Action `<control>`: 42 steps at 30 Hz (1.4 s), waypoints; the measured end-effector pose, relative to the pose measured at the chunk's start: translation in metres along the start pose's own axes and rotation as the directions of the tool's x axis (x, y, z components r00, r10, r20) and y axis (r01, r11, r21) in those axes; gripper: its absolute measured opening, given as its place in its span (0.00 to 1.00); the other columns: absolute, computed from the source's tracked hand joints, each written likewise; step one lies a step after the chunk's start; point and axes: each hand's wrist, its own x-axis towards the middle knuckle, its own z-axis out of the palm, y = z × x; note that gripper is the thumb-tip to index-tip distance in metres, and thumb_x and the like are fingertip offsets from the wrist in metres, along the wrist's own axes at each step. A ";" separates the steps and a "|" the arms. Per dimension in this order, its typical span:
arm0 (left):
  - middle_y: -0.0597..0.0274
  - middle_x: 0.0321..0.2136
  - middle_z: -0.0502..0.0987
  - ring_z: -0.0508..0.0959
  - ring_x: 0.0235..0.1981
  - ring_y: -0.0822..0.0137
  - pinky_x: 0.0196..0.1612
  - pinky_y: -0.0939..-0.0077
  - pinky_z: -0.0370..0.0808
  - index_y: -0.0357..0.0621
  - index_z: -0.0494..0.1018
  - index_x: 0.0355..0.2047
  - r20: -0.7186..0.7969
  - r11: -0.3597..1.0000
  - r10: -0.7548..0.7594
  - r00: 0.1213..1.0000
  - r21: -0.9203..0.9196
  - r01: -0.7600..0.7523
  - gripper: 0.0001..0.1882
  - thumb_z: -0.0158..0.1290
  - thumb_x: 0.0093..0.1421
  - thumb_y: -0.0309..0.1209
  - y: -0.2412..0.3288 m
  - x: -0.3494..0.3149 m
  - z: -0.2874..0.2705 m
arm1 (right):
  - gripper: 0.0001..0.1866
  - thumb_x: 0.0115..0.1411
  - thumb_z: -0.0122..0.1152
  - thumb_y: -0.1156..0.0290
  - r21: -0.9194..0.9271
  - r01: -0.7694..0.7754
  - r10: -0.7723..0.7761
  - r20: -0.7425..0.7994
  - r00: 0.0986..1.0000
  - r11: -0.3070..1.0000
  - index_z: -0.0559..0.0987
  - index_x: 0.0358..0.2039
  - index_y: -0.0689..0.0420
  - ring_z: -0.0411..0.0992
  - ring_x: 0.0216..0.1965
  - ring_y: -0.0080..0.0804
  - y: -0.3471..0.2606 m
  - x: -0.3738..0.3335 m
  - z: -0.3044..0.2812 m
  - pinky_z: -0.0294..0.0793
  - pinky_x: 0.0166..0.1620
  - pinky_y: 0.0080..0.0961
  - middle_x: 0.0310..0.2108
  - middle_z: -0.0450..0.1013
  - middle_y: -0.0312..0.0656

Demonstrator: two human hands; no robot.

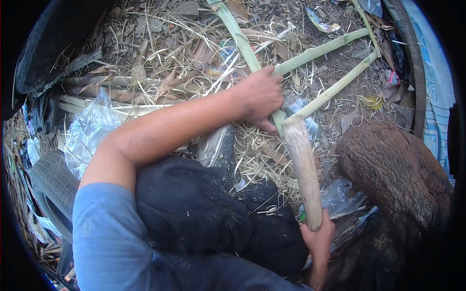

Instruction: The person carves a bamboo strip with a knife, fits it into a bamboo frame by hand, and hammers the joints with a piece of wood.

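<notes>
My left hand point(264, 97) is closed around a long flat green strip point(242, 46), which looks like split bamboo and runs from the top edge down past my fingers. Its lower end comes close to the top of a thick, pale, slightly curved wooden stick point(303, 167). Low on the right, my right hand point(318, 233) is closed at that stick's rounded lower end; part of the fingers is hidden behind the wood. Two more green strips, one upper point(323, 51) and one lower point(340, 87), slant off to the upper right from beside my left hand and the stick's top.
Thin curled shavings point(257, 150) and dry leaves cover the ground. A rough brown log point(388, 165) lies at the right. Clear plastic point(92, 131) and a black tyre point(56, 182) are at the left. A blue patterned sheet point(434, 82) hangs along the right edge.
</notes>
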 end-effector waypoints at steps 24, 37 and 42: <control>0.67 0.23 0.77 0.72 0.37 0.66 0.41 0.69 0.65 0.46 0.77 0.20 -0.055 1.000 0.026 0.998 -0.008 -0.026 0.33 0.55 0.42 0.67 0.000 0.004 -0.001 | 0.23 0.39 0.66 0.74 0.111 0.052 -0.037 -0.137 0.990 0.992 0.74 0.39 0.63 0.78 0.31 0.53 -0.002 -0.005 0.000 0.76 0.36 0.35 0.27 0.76 0.54; 0.68 0.21 0.76 0.72 0.35 0.66 0.41 0.69 0.65 0.47 0.77 0.20 -0.025 1.000 0.009 1.000 -0.001 -0.009 0.33 0.54 0.44 0.68 0.002 0.004 -0.004 | 0.22 0.39 0.66 0.74 0.160 0.073 -0.048 -0.156 0.987 0.984 0.74 0.38 0.63 0.79 0.33 0.50 0.026 -0.008 0.013 0.76 0.38 0.37 0.29 0.77 0.53; 0.68 0.21 0.76 0.72 0.35 0.66 0.41 0.68 0.66 0.47 0.76 0.19 0.016 1.000 -0.019 1.000 -0.002 0.019 0.34 0.54 0.44 0.69 0.010 -0.001 0.001 | 0.24 0.39 0.66 0.74 0.084 0.006 -0.003 -0.031 1.000 0.996 0.74 0.41 0.64 0.80 0.35 0.43 0.017 0.003 0.010 0.76 0.39 0.33 0.30 0.77 0.53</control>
